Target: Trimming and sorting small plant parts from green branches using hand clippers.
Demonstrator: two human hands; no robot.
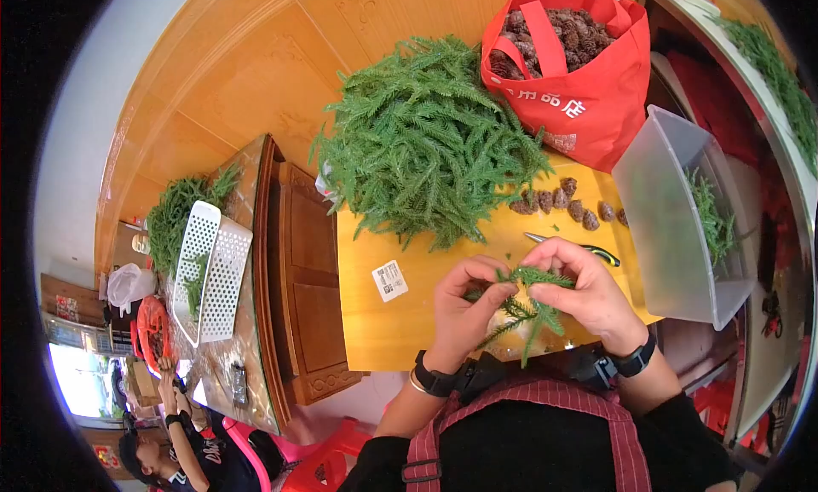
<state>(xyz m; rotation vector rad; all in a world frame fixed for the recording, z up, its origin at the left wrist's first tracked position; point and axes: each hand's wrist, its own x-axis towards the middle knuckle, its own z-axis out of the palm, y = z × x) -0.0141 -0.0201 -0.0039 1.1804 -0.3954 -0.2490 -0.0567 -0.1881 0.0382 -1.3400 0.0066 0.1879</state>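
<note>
Between my two hands is a green artificial pine sprig (535, 320), its several needle-covered tips spreading out and down near the table's front edge. My left hand (467, 309) pinches it from one side with thumb and fingers. On the other side, my right hand (590, 294) grips an upper tip between thumb and index finger. Just beyond the right hand lie pliers (607, 255) with dark handles, partly hidden by the fingers. Several brown pine cones (561, 199) lie in a loose row farther back. A big heap of green pine sprigs (430, 143) stands behind my left hand.
A red bag (588, 117) full of pine cones stands at the back right. A translucent plastic bin (665, 228) holding sprigs borders the yellow table (366, 330), where a white label (390, 281) lies. Leftward, another person (183, 441) works at a table with a white perforated basket (226, 279).
</note>
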